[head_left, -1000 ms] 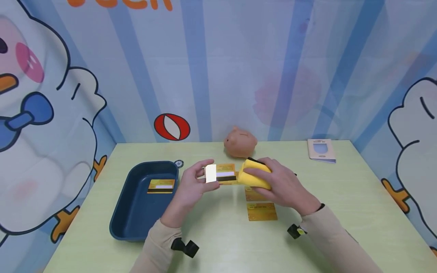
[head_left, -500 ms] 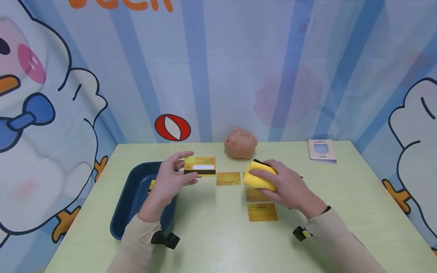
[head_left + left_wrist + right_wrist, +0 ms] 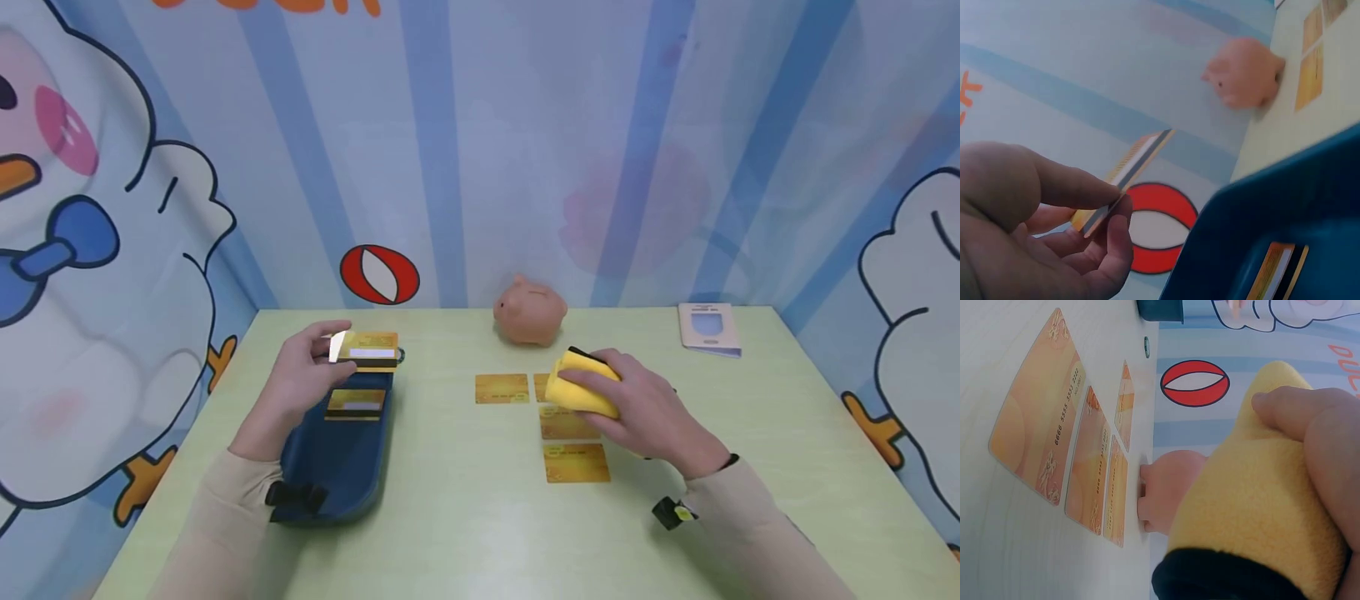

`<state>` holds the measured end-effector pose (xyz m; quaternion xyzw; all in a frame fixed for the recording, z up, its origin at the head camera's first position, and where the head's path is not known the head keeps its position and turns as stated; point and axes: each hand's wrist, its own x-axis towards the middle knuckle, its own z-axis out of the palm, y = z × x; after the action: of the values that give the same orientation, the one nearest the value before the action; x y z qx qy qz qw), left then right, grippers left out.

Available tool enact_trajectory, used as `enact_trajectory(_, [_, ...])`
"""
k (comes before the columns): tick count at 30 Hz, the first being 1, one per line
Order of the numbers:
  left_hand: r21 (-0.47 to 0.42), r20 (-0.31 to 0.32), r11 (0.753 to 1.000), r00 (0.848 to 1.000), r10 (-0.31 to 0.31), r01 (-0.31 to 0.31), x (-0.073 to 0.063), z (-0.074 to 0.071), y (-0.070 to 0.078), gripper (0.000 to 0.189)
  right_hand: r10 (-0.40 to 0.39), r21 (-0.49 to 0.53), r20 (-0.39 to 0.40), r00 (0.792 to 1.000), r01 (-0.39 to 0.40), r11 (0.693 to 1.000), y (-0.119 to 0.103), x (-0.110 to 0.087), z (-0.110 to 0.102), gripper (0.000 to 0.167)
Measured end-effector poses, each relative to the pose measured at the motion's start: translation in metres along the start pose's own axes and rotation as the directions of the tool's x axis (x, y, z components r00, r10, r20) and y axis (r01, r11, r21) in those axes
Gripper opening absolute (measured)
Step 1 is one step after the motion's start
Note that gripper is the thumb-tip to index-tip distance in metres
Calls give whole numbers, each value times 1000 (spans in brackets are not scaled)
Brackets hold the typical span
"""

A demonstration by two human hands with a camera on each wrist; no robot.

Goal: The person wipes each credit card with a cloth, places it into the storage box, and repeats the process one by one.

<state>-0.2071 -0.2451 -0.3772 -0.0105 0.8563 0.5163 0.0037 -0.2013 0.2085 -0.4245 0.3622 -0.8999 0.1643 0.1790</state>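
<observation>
Gold card point(image 3: 369, 353), head view: pinched near its left end by the person's left hand point(image 3: 300, 379), with the striped face toward the camera and most of its length projecting rightward, clear of the fingers. It is raised and, along this line of sight, overlaps the far end of the blue tray point(image 3: 341, 458); a second card point(image 3: 356, 404) lies inside the tray, striped side up and apart from the hand. The right hand point(image 3: 648, 417) grips a bunched yellow cloth point(image 3: 582, 386) with a dark edge. On the pale green table point(image 3: 480, 508) lie four other cards point(image 3: 577, 463), two of them partly covered by cloth and hand; a pink piggy bank point(image 3: 530, 312) stands behind them and a pale booklet point(image 3: 708, 327) lies at the far right. Left wrist view: the grip is narrow, the thumb on the striped face and fingers behind; the card slants upward from the fingertips, its far end free. The tray, with the second card inside, occupies the lower right. Right wrist view: the cloth fills the hand, folded beneath the thumb, while the four cards lie flat on the table, separate from the grip; a small round token point(image 3: 1147, 347) rests near the tray.
</observation>
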Motion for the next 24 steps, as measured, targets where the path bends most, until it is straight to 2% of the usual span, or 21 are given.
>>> enact_trajectory(5, [111, 17, 993, 999, -42, 40, 10, -10, -12, 60, 10, 2, -3, 1000, -10, 1000, 1, -1, 0, 54])
enact_trajectory(10, [196, 61, 977, 993, -98, 84, 16, -13, -27, 59, 25, 4, 8, 1000, -25, 1000, 1, -2, -1, 54])
enact_trajectory(15, [214, 131, 968, 978, -161, 130, 20, -14, -38, 58, 34, 0, 1, 999, -34, 999, 2, -3, -2, 54])
enact_trajectory(20, [232, 201, 962, 960, -194, 146, 22, -13, -47, 59, 38, -1, 12, 999, -38, 999, 2, -3, -1, 54])
enact_trajectory(24, [233, 202, 957, 954, -223, 174, 25, -11, -50, 61, 43, -3, 17, 999, -43, 999, 2, -3, 0, 55])
